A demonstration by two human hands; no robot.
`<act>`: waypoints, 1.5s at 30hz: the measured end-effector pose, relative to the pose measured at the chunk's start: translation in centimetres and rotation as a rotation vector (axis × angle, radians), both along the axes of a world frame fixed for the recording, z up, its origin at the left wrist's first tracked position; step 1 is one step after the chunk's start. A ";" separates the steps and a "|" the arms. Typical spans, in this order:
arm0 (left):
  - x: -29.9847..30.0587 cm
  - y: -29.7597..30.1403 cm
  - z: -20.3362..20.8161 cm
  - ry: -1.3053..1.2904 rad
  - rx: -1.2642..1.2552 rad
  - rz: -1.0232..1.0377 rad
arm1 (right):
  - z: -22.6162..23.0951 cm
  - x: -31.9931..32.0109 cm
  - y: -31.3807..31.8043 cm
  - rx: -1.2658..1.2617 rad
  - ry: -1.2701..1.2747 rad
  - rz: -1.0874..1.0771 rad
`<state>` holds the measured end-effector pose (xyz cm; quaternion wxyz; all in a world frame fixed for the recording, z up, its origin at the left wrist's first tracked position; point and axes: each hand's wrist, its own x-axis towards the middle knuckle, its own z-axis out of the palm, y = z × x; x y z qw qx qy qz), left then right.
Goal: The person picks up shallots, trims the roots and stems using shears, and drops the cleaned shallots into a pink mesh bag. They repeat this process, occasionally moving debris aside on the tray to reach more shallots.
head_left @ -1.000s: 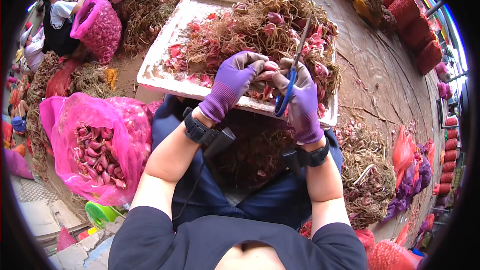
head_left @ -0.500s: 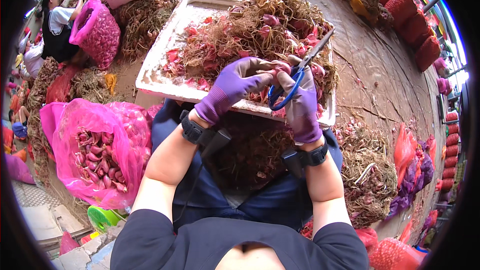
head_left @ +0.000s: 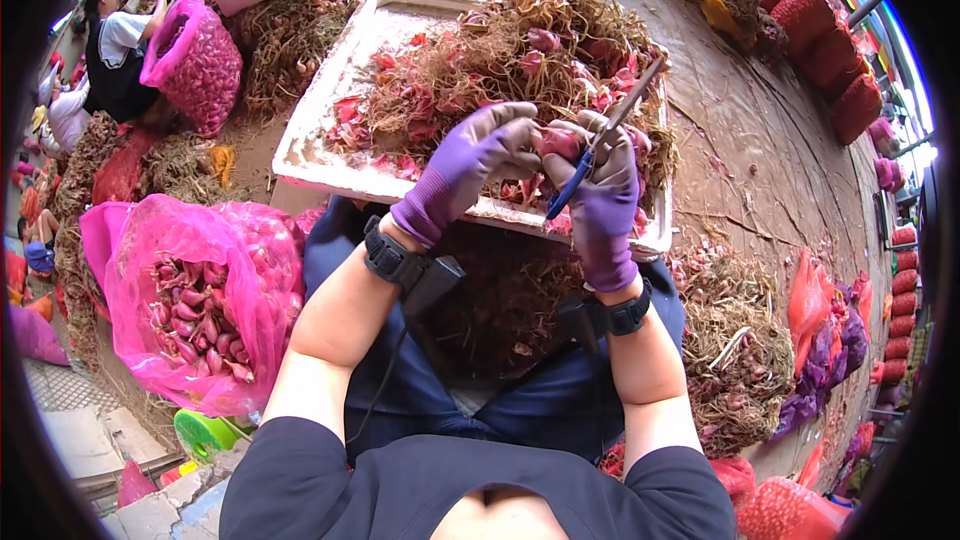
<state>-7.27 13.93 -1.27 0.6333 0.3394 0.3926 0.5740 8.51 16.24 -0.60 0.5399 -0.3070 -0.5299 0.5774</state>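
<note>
In purple gloves with grey, soiled fingers, both my hands are raised over the near edge of a white foam tray (head_left: 330,70). My left hand (head_left: 478,168) pinches one end of a pinkish-red shallot (head_left: 560,143) between thumb and fingers. Blue-handled scissors (head_left: 630,100) are in my right hand (head_left: 606,202), their blades pointing up and away to the right. Right fingertips touch the shallot's other side. Behind the hands, the tray carries a heap of shallots with dry roots and stalks (head_left: 550,30), and loose red skins (head_left: 350,120) lie around it.
At my left stands an open pink mesh bag (head_left: 135,330) of shallots. Dried stalk piles (head_left: 735,350) lie to the right, beside red and purple bags (head_left: 815,340). Another person (head_left: 115,50) sits far left by a full pink sack (head_left: 195,70). Filled red sacks (head_left: 800,10) line the far right.
The shallot has turned and shows more between my hands. My left fingers have opened slightly and shifted. The scissors have rotated in my right hand, so their handle loops look narrower.
</note>
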 end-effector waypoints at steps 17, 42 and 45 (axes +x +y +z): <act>1.2 -0.5 -1.2 -0.106 0.010 -0.186 | -2.4 -0.2 0.3 0.229 -0.233 -0.142; 1.8 -0.9 -0.2 0.290 0.310 -0.006 | 0.4 1.4 0.6 0.015 -0.167 -0.006; 1.5 -0.9 -0.4 0.320 0.324 -0.203 | 0.9 1.2 0.3 0.019 -0.101 0.058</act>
